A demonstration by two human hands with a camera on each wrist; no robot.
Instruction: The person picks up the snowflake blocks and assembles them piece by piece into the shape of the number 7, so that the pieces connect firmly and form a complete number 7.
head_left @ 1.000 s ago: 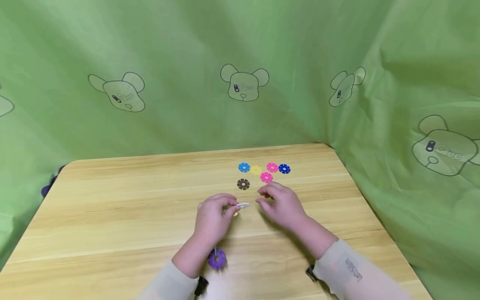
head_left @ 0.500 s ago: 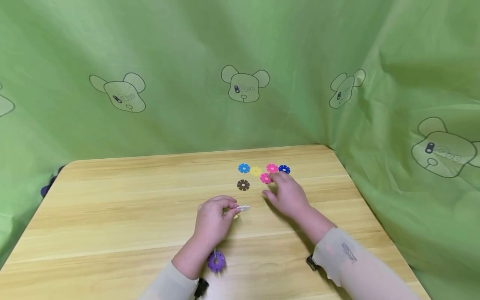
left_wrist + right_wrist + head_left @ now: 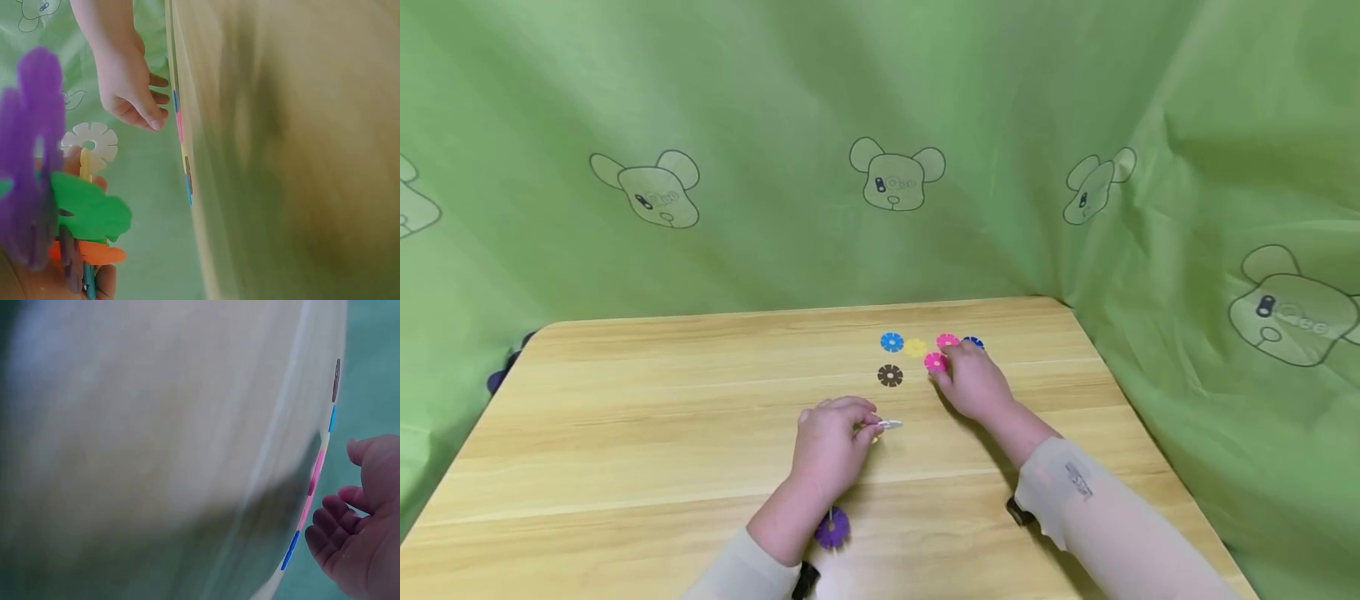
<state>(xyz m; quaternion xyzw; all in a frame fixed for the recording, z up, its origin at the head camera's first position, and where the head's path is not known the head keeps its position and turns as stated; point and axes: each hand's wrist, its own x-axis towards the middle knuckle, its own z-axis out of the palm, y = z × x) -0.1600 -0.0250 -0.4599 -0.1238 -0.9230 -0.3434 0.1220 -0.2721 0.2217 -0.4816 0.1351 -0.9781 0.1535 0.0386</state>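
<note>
My left hand holds a cluster of slotted plastic snowflake discs joined together. From its fingertips a white snowflake disc sticks out to the right, and a purple disc hangs below the wrist. The left wrist view shows green and orange discs in the same cluster, with yellow and teal edges partly hidden by fingers. My right hand is over the loose discs, fingers loosely bent beside a pink disc. In the right wrist view that hand holds nothing.
Flat on the wooden table lie a second pink disc, a dark blue disc partly behind the right hand, a yellow disc, a light blue disc and a brown disc. Green cloth surrounds the table.
My right hand has moved away from the left hand, forward to the pink discs. The left hand stays in place with the cluster, the white disc tilting slightly.
</note>
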